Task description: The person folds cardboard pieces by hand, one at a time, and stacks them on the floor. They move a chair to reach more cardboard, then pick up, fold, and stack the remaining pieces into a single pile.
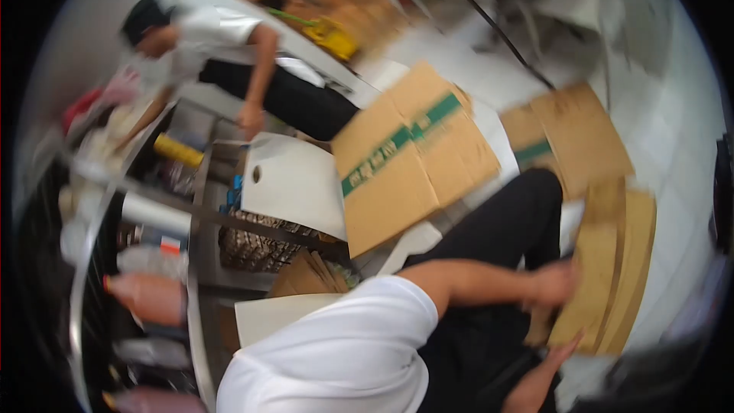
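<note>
A folded brown cardboard box stands at the lower right, its long panels lying against one another. My left hand, blurred by motion, is closed at its near edge. Lower down, my right hand holds the bottom corner, with one digit stretched along the cardboard and the other fingers hidden. Left of my knee lies a bigger flattened cardboard box with green printed tape. Another flattened cardboard piece rests on the floor beyond the knee.
A co-worker in a white shirt leans over a metal shelf rack on the left. Bottles of reddish liquid stand on it. A white board leans beside the rack. A yellow object sits farther back on the floor.
</note>
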The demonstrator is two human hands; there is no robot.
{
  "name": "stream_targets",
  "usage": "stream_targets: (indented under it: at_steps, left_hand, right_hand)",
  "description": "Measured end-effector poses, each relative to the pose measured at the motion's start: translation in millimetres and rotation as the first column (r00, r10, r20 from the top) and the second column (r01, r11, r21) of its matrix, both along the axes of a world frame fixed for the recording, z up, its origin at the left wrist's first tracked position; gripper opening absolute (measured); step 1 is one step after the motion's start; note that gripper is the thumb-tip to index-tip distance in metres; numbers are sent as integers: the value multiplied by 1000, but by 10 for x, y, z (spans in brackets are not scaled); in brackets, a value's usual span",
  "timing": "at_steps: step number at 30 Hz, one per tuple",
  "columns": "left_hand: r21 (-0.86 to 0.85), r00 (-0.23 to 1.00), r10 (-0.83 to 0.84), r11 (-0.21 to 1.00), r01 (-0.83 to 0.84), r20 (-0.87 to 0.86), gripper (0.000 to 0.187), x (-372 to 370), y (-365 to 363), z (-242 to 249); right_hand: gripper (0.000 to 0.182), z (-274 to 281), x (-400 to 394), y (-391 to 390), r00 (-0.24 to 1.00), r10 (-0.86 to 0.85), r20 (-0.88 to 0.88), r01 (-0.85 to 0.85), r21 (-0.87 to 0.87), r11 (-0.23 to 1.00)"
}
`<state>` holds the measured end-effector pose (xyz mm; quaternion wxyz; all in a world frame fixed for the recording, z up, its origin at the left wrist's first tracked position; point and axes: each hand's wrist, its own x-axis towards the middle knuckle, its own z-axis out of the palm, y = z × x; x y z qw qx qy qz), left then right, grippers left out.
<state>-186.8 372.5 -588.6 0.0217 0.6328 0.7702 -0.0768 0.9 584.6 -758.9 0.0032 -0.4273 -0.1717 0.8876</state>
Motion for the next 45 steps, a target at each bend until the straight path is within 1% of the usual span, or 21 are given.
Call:
stream_targets:
  at_steps: [1, 2, 3, 4, 6, 7, 8, 10, 14, 16, 18, 20, 23, 25, 26, 29, 36, 39, 40, 41, 45]
  left_hand:
    - [248, 749, 350, 793, -557, 562, 25, -290, 81, -114]
    - [-37, 71, 297, 344, -938, 952, 19, -493, 108, -228]
    - [91, 418, 775, 430, -898, 474, 18, -513, -60, 224]
    - [15, 400, 686, 494, -870, 608, 18, -427, -124, 152]
    - [-368, 656, 529, 848, -382, 538, 39, 44, -188, -98]
    - [-513, 790, 386, 851, -107, 476, 52, 294, -193, -219]
    - [-483, 287, 476, 874, -51, 831, 44, 512, -166, -366]
    - [-440, 422, 447, 890, -122, 788, 33, 519, 180, 640]
    - [139, 572, 338, 762, -632, 747, 47, 30, 630, 544]
    - [222, 736, 344, 804, -552, 583, 64, -229, 537, 451]
    - [-132, 850, 337, 941, -311, 404, 77, -293, 319, 334]
    - [-336, 596, 585, 809, -483, 550, 91, -106, 157, 521]
    - [-489, -218, 602, 332, -807, 768, 90, 165, 85, 348]
    - [-223, 195, 474, 688, -690, 858, 78, 126, 86, 9]
    - [-297, 273, 566, 714, -634, 778, 48, 102, 72, 53]
    - [-55, 506, 496, 751, -658, 706, 56, 94, -304, 665]
    - [-172, 338, 536, 691, -702, 773, 57, 128, -400, 995]
    - [64, 505, 536, 641, -765, 676, 64, 142, -204, 563]
    - [-2, 536, 627, 651, -759, 566, 55, 78, -124, 536]
    - [-384, 390, 625, 751, -537, 676, 41, -155, -244, 1283]
    - [-65, 529, 492, 772, -633, 692, 46, -175, -50, 1179]
  right_hand:
    - [72, -4, -41, -64, 992, -64, 113, 60, 40, 997]
    - [67, -16, -67, -122, 984, 83, -157, -119, -230, 966]
    - [67, -341, 311, -60, 1000, -4, 21, 7, -141, 990]
    - [65, -439, 339, -42, 974, -37, 223, -27, 278, 960]
    - [67, 523, -248, -136, 866, -368, 338, 201, 439, 876]
    - [64, 757, -332, -176, 877, -408, 253, 265, 453, 851]
    - [58, 900, -377, -209, 880, -432, 195, 304, 467, 830]
    - [55, 1332, -382, -318, 833, -445, 327, 247, 501, 830]
    - [54, 1703, -300, -353, 853, -436, 286, 174, 632, 755]
    - [55, 1869, -274, -400, 837, -445, 319, 181, 605, 775]
    - [55, 1881, -244, -434, 810, -466, 354, 192, 592, 783]
    - [55, 1549, -184, -442, 843, -440, 311, 230, 529, 816]
    - [69, 1089, -227, -523, 973, -232, 22, 222, 209, 952]
    - [76, 405, -296, -388, 986, -167, -21, 168, 223, 960]
    - [74, 871, -472, -573, 982, -191, 7, 184, 234, 955]
    - [73, 1330, -773, -461, 981, -77, -180, 156, 481, 863]
    - [76, 1531, -1167, -331, 983, -20, -182, 124, 580, 805]
    - [78, 1428, -409, -331, 999, -30, -30, 42, 614, 788]
    - [71, 1109, -428, 15, 999, 34, -14, -22, 515, 857]
    - [69, 1497, -395, -3, 994, 86, -68, -45, 464, 885]
    - [65, 1659, -63, 439, 991, -124, 44, 85, 502, 861]
